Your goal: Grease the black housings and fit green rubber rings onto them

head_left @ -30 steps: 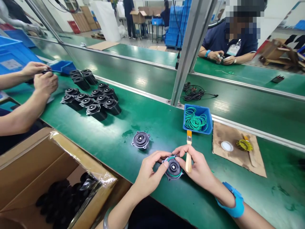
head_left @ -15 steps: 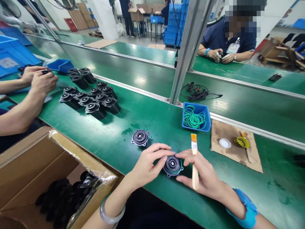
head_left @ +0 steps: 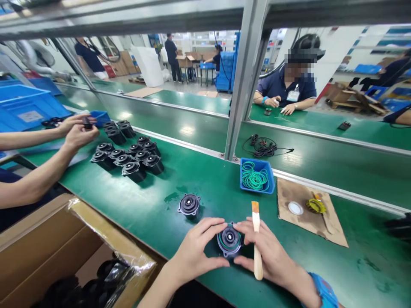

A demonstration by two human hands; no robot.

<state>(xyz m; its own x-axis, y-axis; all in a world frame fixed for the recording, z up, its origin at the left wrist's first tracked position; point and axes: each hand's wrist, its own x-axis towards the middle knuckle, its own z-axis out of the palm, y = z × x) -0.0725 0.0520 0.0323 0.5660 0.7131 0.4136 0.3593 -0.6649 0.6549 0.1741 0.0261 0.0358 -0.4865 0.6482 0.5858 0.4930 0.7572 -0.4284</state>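
Both my hands hold one round black part (head_left: 229,239) with a green ring on it, at the near edge of the green belt (head_left: 180,179). My left hand (head_left: 195,250) curls round its left side, thumb and fingers pinching it. My right hand (head_left: 268,252) grips its right side and also carries a wooden-handled brush (head_left: 256,244) with orange bristles pointing away from me. A second black round part (head_left: 189,205) lies on the belt just left of my hands.
A blue bin of green rings (head_left: 257,177) sits beyond my hands, beside a cardboard sheet (head_left: 308,211) with a white lid and yellow bands. Several black parts (head_left: 128,154) stand to the left near a co-worker's hands (head_left: 77,130). An open carton (head_left: 64,252) is at lower left. A metal post (head_left: 239,92) rises behind.
The view has tilted up, so everything sits lower in the frame. My fingers have closed round the black part from both sides. The co-worker's hands have lifted a small black piece.
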